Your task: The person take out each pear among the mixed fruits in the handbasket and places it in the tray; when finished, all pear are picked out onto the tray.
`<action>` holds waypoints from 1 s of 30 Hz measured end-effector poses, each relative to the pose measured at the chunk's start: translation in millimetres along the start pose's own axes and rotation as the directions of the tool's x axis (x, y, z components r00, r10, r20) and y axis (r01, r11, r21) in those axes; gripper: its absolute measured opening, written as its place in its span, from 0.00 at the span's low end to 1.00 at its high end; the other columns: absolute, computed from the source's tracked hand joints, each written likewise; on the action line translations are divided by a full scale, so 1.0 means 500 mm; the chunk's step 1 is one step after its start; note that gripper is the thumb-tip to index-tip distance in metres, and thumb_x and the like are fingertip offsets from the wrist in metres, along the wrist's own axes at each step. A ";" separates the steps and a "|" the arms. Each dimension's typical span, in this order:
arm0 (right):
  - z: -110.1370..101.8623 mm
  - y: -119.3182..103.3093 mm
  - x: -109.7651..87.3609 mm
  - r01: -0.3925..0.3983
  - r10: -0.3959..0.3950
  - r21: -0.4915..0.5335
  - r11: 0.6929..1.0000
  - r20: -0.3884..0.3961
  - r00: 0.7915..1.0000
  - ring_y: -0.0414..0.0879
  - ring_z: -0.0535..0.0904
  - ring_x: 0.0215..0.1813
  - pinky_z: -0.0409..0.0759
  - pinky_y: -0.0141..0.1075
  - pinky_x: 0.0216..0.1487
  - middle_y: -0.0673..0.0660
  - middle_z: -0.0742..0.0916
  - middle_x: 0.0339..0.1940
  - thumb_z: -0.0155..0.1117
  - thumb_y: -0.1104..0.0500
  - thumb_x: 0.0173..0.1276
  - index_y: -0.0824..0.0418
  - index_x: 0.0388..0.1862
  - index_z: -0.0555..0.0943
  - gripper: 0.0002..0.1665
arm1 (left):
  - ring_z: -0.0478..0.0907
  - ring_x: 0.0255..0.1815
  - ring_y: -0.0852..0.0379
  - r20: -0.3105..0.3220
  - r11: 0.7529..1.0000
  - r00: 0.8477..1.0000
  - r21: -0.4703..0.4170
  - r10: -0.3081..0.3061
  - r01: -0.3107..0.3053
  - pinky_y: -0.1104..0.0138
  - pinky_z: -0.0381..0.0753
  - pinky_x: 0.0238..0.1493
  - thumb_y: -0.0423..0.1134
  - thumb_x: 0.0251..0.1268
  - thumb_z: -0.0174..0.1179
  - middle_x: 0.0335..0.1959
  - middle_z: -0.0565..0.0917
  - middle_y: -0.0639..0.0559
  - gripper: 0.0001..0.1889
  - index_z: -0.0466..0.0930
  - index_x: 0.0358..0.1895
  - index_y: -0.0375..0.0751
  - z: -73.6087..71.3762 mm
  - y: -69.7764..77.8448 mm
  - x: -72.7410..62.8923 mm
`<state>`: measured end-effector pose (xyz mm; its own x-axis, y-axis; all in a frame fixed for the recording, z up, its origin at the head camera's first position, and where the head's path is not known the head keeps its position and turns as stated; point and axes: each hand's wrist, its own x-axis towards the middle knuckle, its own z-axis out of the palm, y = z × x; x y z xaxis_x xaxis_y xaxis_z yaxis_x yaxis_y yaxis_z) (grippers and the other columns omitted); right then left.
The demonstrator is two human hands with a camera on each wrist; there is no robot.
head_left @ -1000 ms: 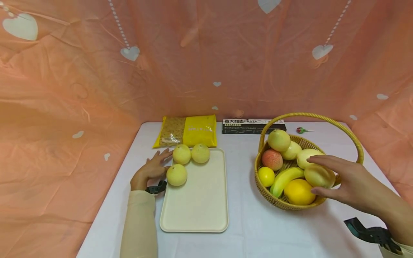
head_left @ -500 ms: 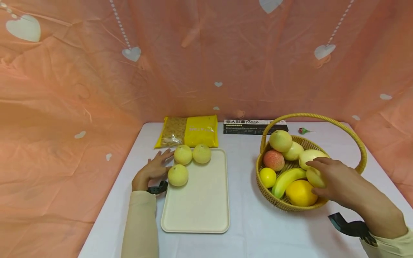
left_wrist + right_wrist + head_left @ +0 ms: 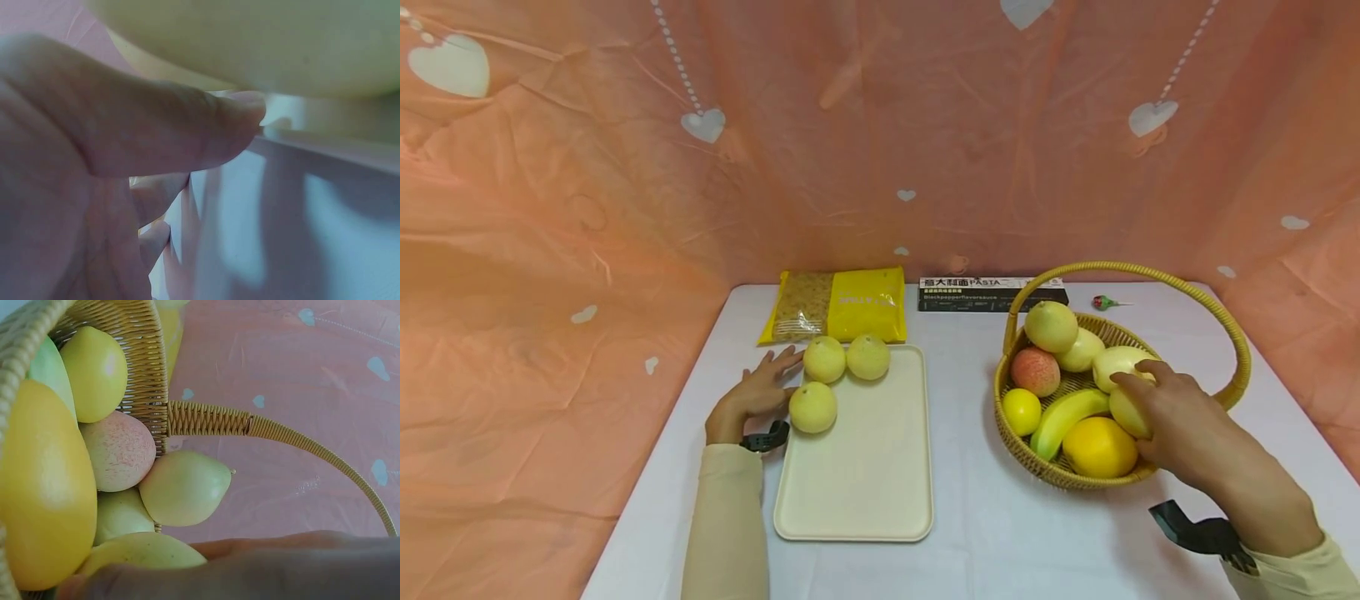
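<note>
My left hand (image 3: 752, 398) lies at the left edge of a cream tray (image 3: 865, 483), its fingers extended beside the pale yellow pears (image 3: 813, 407) on it. In the left wrist view the thumb (image 3: 181, 128) is at the tray's edge, just under a pear. Over at the wicker basket (image 3: 1009, 440), my right hand (image 3: 1195, 433) curls round a pale yellow-green pear (image 3: 1129, 410), mostly hidden by the hand. That pear (image 3: 147, 549) shows above the fingers in the right wrist view. It sits among other fruit in the basket.
Around the held pear are a yellow mango-like fruit (image 3: 1100, 447), a banana (image 3: 1067, 421), a lemon (image 3: 1022, 412), a peach (image 3: 1035, 372) and more pears. The basket handle (image 3: 1120, 267) arches overhead. Behind lie a pasta bag (image 3: 867, 302), a pasta box (image 3: 962, 297) and a lollipop-like item (image 3: 1102, 302).
My right hand has moved left and its fingers have closed in round the pear at the basket's right side. The left hand and the tray's pears keep their places.
</note>
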<state>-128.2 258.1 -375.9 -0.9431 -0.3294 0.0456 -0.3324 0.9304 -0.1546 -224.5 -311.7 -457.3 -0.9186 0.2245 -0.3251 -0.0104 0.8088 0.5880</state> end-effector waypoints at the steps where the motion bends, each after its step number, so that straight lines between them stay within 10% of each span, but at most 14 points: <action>1: 0.001 -0.001 -0.001 -0.004 0.004 0.002 1.000 -0.005 1.000 0.79 0.82 0.50 0.84 0.74 0.49 0.85 0.79 0.62 0.90 0.66 0.43 0.74 0.67 0.80 0.49 | 0.30 0.92 0.26 0.000 1.000 1.000 0.002 0.004 -0.004 0.21 0.24 0.80 0.41 0.74 0.62 0.92 0.46 0.35 0.43 0.57 0.90 0.48 0.000 0.000 0.000; 15: 0.020 -0.020 -0.021 0.027 0.016 0.174 0.984 -0.242 0.970 0.67 0.83 0.52 0.85 0.66 0.48 0.70 0.83 0.64 0.84 0.62 0.50 0.64 0.70 0.78 0.46 | 0.31 0.91 0.26 0.011 1.000 1.000 0.027 -0.006 0.006 0.20 0.26 0.80 0.44 0.76 0.60 0.92 0.47 0.35 0.42 0.55 0.90 0.47 0.000 0.000 0.003; 19: 0.022 -0.025 -0.027 0.075 0.012 0.244 0.967 -0.338 0.941 0.61 0.84 0.51 0.87 0.37 0.51 0.64 0.84 0.65 0.88 0.61 0.50 0.58 0.72 0.80 0.48 | 0.31 0.91 0.25 0.012 1.000 1.000 0.029 -0.004 0.004 0.20 0.26 0.79 0.43 0.75 0.60 0.92 0.47 0.35 0.43 0.55 0.90 0.47 0.002 0.000 0.002; 22: 0.023 -0.030 -0.029 0.120 -0.004 0.276 0.954 -0.388 0.922 0.59 0.83 0.54 0.70 0.15 0.53 0.60 0.84 0.67 0.89 0.61 0.49 0.55 0.73 0.81 0.49 | 0.30 0.91 0.25 0.012 1.000 1.000 0.021 -0.002 0.001 0.20 0.25 0.79 0.43 0.75 0.60 0.92 0.46 0.35 0.43 0.55 0.90 0.47 0.004 0.001 0.003; 30: 0.015 -0.060 -0.014 0.165 0.010 0.370 0.914 -0.428 0.904 0.36 0.77 0.50 0.70 0.12 0.52 0.58 0.87 0.62 0.90 0.64 0.48 0.55 0.73 0.79 0.51 | 0.31 0.91 0.25 0.000 1.000 1.000 0.017 -0.008 0.008 0.20 0.25 0.79 0.46 0.76 0.62 0.92 0.48 0.36 0.42 0.56 0.90 0.47 0.003 0.002 0.002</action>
<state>-111.7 231.4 -378.9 -0.8592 -0.2194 0.4622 -0.4566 0.7364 -0.4992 -225.0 -310.1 -458.1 -0.9187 0.2182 -0.3292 -0.0107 0.8194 0.5731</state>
